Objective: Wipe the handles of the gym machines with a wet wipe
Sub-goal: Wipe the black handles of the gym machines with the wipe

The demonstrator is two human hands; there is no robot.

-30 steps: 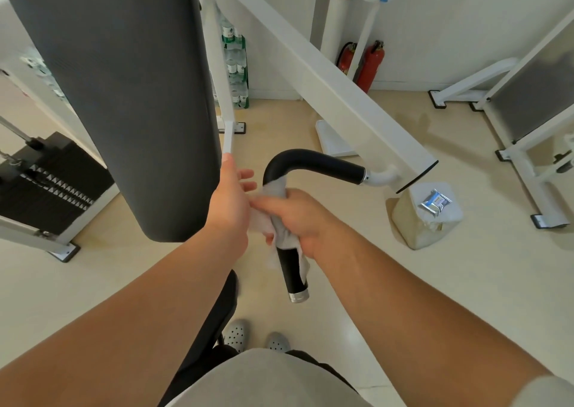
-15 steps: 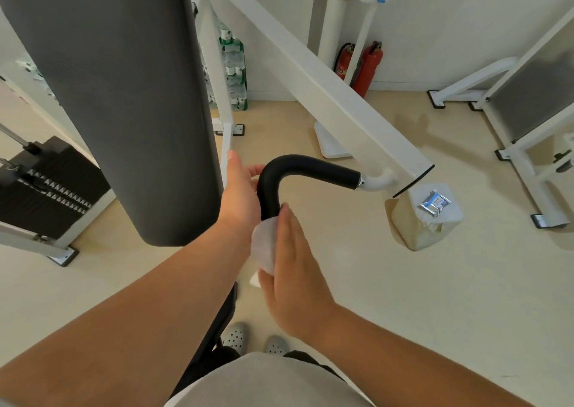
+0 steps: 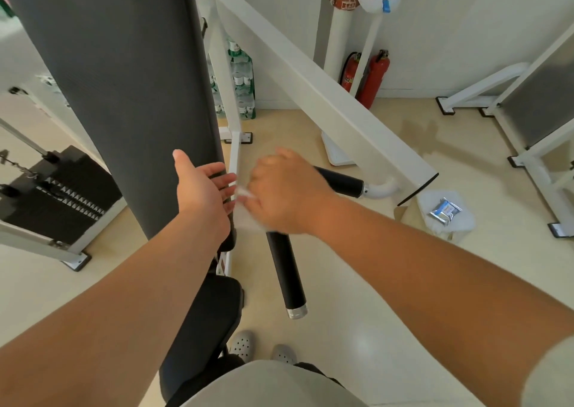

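At handle point(image 3: 287, 270) bend: right hand point(image 3: 285, 192) clutching wipe point(image 3: 245, 217); left hand point(image 3: 202, 192) flat, fingers spread.

Both bare forearms reach from the near edge toward the middle of the scene. The left hand point(image 3: 202, 193) is held flat and spread, palm turned to the right, thumb pointing far, its fingers point(image 3: 222, 178) stretched out to the right. The right hand point(image 3: 285, 193) sits just beside it, back toward the camera, knuckles bent and fingers curled under in a closed grip. It is blurred. The two hands' fingertips nearly meet.
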